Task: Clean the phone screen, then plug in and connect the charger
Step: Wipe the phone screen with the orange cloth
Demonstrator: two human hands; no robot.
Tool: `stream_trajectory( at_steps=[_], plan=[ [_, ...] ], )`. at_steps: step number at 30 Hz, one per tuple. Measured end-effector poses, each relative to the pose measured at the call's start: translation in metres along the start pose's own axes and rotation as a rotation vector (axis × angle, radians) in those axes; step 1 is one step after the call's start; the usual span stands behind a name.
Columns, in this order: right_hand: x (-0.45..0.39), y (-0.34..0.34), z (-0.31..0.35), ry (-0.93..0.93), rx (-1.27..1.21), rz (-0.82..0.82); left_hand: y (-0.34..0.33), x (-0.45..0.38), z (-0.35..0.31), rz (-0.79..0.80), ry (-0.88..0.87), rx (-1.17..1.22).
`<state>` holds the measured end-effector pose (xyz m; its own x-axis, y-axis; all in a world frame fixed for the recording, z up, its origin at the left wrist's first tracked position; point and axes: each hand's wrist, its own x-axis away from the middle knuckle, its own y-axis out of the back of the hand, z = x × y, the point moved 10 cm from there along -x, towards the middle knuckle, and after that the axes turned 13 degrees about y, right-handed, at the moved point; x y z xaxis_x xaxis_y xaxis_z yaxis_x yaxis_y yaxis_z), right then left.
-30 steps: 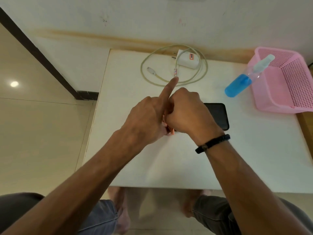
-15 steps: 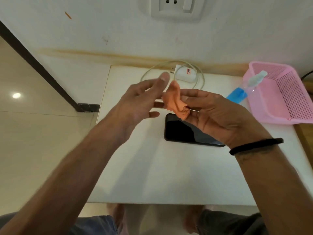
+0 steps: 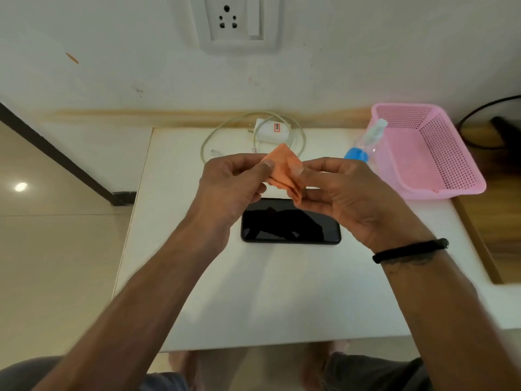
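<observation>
Nearest the camera, two forearms reach out over the white worktop [image 3: 253,300]; the right wrist carries one black band [image 3: 410,251]. Beyond them lies one phone [image 3: 290,225], flat and screen up on the worktop, dark, with nothing plugged into it.

Above the phone, both hands hold one small orange cloth [image 3: 284,170] in the air. The left hand [image 3: 231,184] has its grip clamped on the cloth's left edge, thumb against fingers. The right hand [image 3: 338,187] has its grip clamped on the right side and the bunched lower part. The cloth is clear of the screen.

Judging from this, the task is at its start, or somewhere in the cleaning: the cloth is being opened or refolded, and whether the screen has been wiped cannot be told. One spray bottle [image 3: 363,149] with blue liquid leans against one pink basket [image 3: 451,176] to the right.

Farther back sits one white charger [image 3: 272,131] inside its coiled cable [image 3: 208,142], unplugged, both cable ends loose on the worktop. On the wall beyond is one socket [image 3: 227,19] with one switch [image 3: 253,18]. So plugging in and connecting both remain.
</observation>
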<state>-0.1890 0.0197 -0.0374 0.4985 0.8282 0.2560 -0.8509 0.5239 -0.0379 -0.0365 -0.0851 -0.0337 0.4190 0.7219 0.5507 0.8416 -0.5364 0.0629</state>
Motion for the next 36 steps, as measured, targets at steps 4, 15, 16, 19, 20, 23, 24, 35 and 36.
stream_trajectory(
  at_steps=[4,15,16,19,20,23,24,35,36],
  plan=[
    [0.004,0.018,0.005,0.006,0.004,-0.054,-0.003,0.007,-0.020,-0.075,-0.128,-0.064],
    [0.017,0.066,0.014,0.096,-0.207,-0.280,-0.067,0.019,-0.026,0.056,-0.055,-0.068],
    [0.018,0.071,0.014,0.098,-0.206,-0.296,-0.074,0.021,-0.025,0.069,-0.047,-0.070],
    [0.021,0.085,0.017,0.122,-0.212,-0.344,-0.090,0.024,-0.025,0.077,-0.058,-0.057],
    [0.022,0.090,0.019,0.136,-0.223,-0.362,-0.093,0.024,-0.028,0.069,-0.074,-0.051],
    [0.027,0.106,0.025,0.178,-0.275,-0.397,-0.101,0.027,-0.041,0.009,-0.175,-0.065],
    [0.029,0.113,0.027,0.196,-0.280,-0.404,-0.104,0.029,-0.046,-0.019,-0.224,-0.088],
    [0.052,0.176,0.034,0.289,-0.202,-0.551,-0.174,0.051,-0.054,0.042,-0.455,-0.149],
    [0.054,0.182,0.034,0.287,-0.206,-0.583,-0.176,0.050,-0.052,0.054,-0.456,-0.163]
  ],
)
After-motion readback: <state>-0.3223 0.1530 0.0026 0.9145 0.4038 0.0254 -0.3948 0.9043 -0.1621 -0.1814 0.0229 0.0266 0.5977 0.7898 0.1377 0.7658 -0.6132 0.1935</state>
